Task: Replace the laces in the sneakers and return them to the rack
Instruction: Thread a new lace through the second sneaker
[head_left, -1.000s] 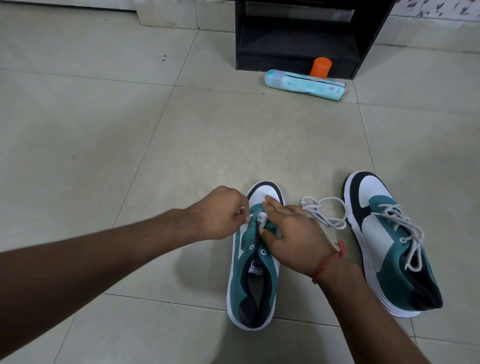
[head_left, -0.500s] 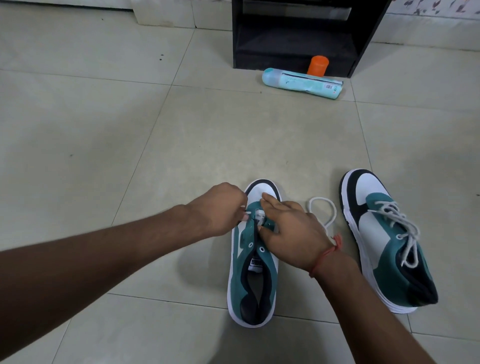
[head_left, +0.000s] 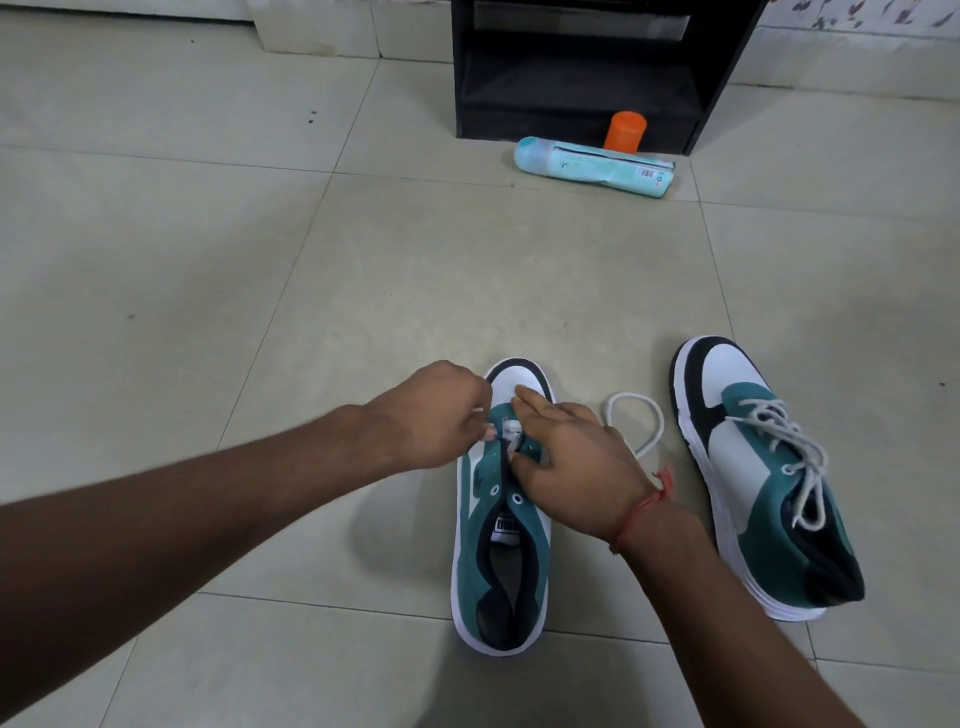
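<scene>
- left hand (head_left: 441, 415) fingers curled, pinching the white lace (head_left: 636, 423) end at the toe-end eyelets of the near sneaker (head_left: 501, 540); tip looks small, could slip out of the pinch
- right hand (head_left: 566, 467) fingers pressed on the eyelet flap, thumb curled under; easing off may let the flap shift and the tip miss
- loose lace loop lies on the floor (head_left: 208, 260) just right of the right-hand fingers; wrist could snag it
- laced sneaker (head_left: 763, 483) farther right; rack (head_left: 582, 73) well beyond both hands

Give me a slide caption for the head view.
Both hands thread a white lace into the unlaced sneaker; laced sneaker alongside.
</scene>
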